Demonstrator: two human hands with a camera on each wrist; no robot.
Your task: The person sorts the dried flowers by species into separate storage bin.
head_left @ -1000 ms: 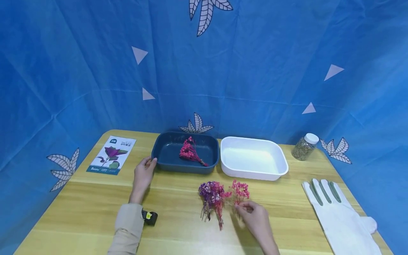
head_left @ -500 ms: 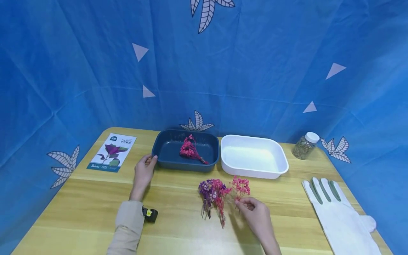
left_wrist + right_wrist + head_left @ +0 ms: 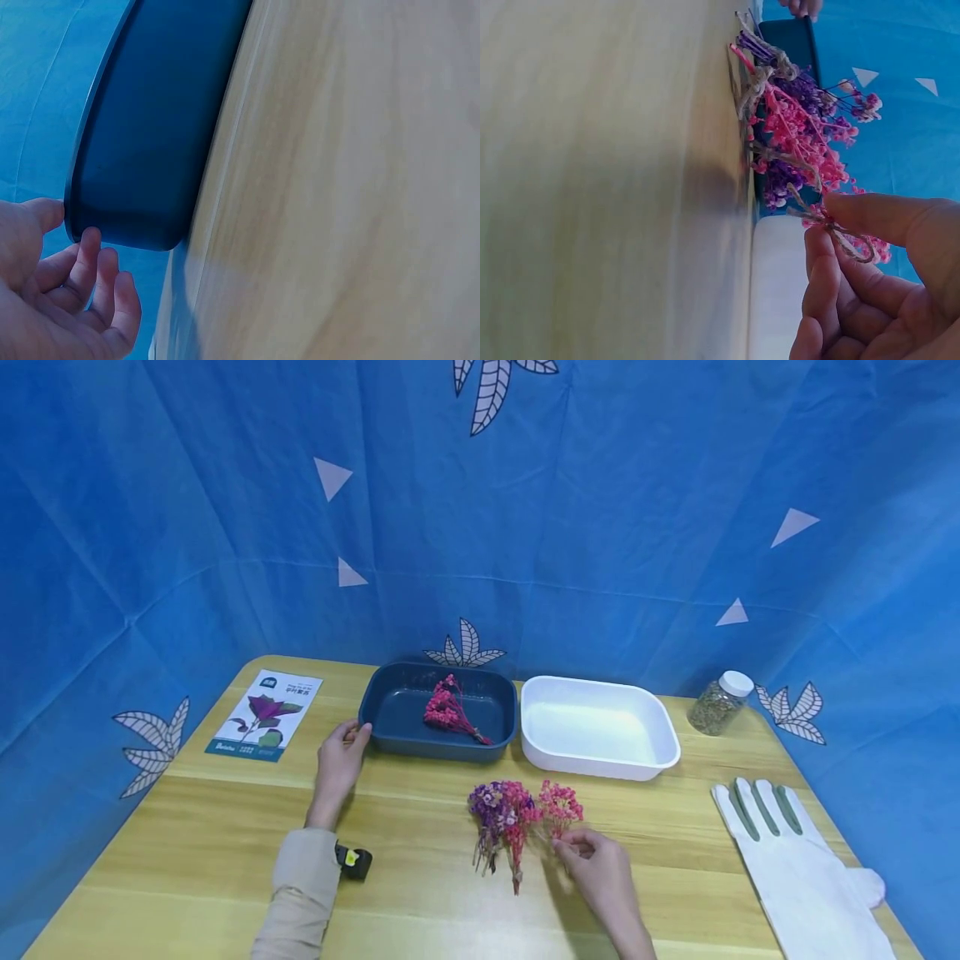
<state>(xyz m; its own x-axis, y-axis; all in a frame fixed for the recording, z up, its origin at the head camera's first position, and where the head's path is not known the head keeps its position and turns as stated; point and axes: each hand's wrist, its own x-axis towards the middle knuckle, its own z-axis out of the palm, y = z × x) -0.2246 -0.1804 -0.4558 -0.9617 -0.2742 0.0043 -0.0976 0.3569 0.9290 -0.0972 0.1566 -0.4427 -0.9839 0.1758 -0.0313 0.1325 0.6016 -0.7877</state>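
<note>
My left hand grips the left end of a dark blue tray, thumb and forefinger at its rim in the left wrist view. Inside that tray lies a bunch of dried pink flowers. My right hand pinches another small pink flower bunch by its stems, where twine is tied. Left of it on the table lie a purple flower bunch and a pink flower bunch, side by side, their stems toward me and bound with twine.
A white tray stands right of the blue one. Farther right is a jar with a white lid. A white glove lies at the right edge, a flower-printed packet at the back left. Blue cloth hangs behind the wooden table.
The stems of the pink bunch on the table swung slightly right, then back left. The bunch in my right hand shifted a little. My left hand stayed at the blue tray; the head view tilted slightly.
</note>
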